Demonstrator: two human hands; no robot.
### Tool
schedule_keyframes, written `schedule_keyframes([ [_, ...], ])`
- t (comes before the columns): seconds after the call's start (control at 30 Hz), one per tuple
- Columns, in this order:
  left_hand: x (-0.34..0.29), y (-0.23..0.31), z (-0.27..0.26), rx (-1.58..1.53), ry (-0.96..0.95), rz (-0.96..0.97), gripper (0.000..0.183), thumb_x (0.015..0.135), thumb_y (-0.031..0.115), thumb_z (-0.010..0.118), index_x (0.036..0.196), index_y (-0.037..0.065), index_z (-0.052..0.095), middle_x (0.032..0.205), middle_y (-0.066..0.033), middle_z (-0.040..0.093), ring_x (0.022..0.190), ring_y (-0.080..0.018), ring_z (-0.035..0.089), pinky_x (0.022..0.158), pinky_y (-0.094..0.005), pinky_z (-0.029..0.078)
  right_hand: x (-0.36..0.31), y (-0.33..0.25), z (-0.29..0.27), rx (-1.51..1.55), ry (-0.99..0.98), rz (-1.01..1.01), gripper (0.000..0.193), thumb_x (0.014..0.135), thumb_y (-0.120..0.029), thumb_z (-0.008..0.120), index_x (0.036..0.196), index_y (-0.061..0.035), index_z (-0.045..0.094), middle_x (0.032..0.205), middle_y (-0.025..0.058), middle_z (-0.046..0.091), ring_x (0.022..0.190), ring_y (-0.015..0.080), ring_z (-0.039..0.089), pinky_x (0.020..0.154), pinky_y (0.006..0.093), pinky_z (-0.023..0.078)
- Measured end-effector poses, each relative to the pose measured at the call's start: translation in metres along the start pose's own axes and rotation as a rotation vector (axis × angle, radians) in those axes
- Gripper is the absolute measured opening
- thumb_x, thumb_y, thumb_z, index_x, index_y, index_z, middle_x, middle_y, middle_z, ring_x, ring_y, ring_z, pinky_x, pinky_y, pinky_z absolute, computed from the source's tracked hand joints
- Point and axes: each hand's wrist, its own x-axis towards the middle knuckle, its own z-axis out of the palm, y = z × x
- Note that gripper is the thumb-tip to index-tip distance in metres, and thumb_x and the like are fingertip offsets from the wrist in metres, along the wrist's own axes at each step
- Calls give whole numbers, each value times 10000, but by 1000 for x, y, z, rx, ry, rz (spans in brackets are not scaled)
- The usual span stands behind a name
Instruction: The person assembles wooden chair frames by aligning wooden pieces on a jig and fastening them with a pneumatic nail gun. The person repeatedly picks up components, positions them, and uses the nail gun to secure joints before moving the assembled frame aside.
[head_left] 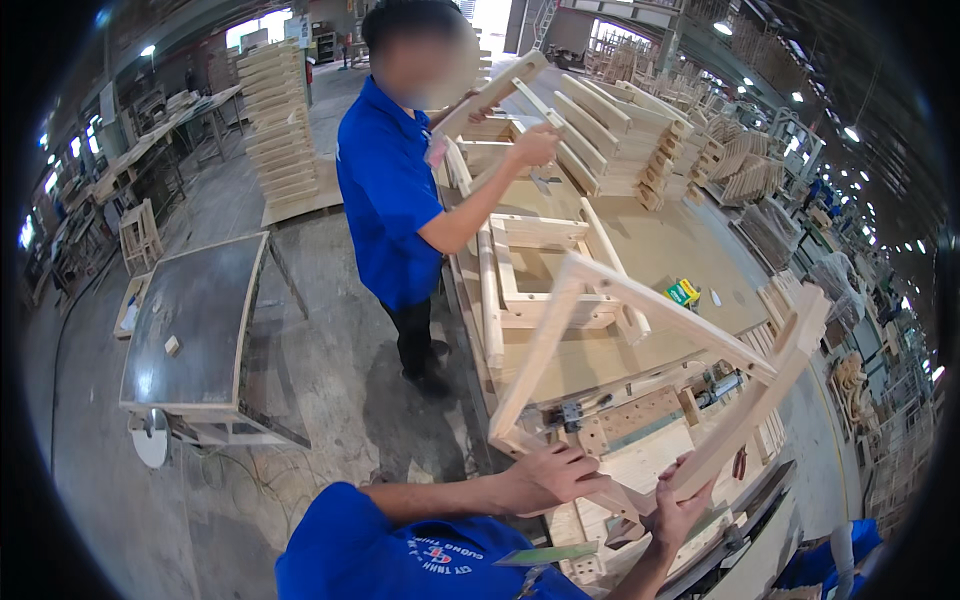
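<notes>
A pale wooden chair frame (668, 312) is tilted up in front of me, with a thick, shaped post along its right side. My right hand (678, 510) is closed around the lower end of that post. My left hand (550, 478) lies over the frame's lower rail, fingers curled onto the wood; the thumb side is partly hidden. Below the frame is a wooden jig (640, 425) with metal clamps. Across the table a co-worker in a blue shirt (385, 200) holds another wooden frame part (500, 92) in both hands.
A second assembled frame (545, 233) lies on the worktable (665, 245), near a green and yellow box (683, 292). Red-handled pliers (740, 463) lie right of the jig. Stacked wooden parts (275, 130) stand behind the co-worker. A dark-topped table (195, 320) is at left.
</notes>
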Motion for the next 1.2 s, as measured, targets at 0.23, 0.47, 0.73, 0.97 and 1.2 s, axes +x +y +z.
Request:
schedule_keyframes([
  [0.23, -127, -47, -109, -104, -76, -274, 455, 902, 171, 715, 1354, 155, 665, 1141, -48, 658, 1038, -258, 667, 908, -408, 504, -47, 19, 159, -64, -245, -42, 917, 779, -102, 764, 1577, 22, 328, 1299, 173, 567, 1096, 242, 628, 969, 392, 536],
  [0.47, -263, -80, -192, 12, -174, -650, 451, 867, 151, 723, 1315, 200, 723, 1123, -60, 692, 998, -304, 688, 840, -454, 535, -55, 11, 352, -126, -747, -177, 942, 783, -149, 803, 1600, 25, 367, 1476, 189, 551, 1381, 284, 542, 1163, 408, 420],
  [0.73, -382, -105, -250, 236, 27, -881, 553, 793, 132, 707, 1346, 150, 695, 1081, -63, 670, 946, -296, 655, 798, -456, 509, -91, 56, 541, -33, -960, 144, 861, 780, -32, 721, 1574, -14, 389, 1394, 154, 590, 1292, 247, 587, 1084, 380, 477],
  [0.97, -479, -204, -281, 394, -59, -1119, 373, 887, 96, 652, 1250, 155, 713, 1061, -50, 680, 994, -276, 656, 897, -424, 480, -111, 162, 725, -13, -966, 608, 706, 758, 43, 668, 1428, -25, 452, 1016, 48, 559, 863, 142, 584, 741, 310, 512],
  [1.2, -554, -327, -321, 705, 80, -1433, 343, 931, 143, 694, 1272, 107, 698, 1257, -139, 645, 1262, -345, 589, 1102, -502, 438, -137, 278, 908, -53, -1002, 796, 754, 786, 15, 685, 1466, -45, 363, 1080, 92, 548, 927, 208, 597, 811, 378, 536],
])
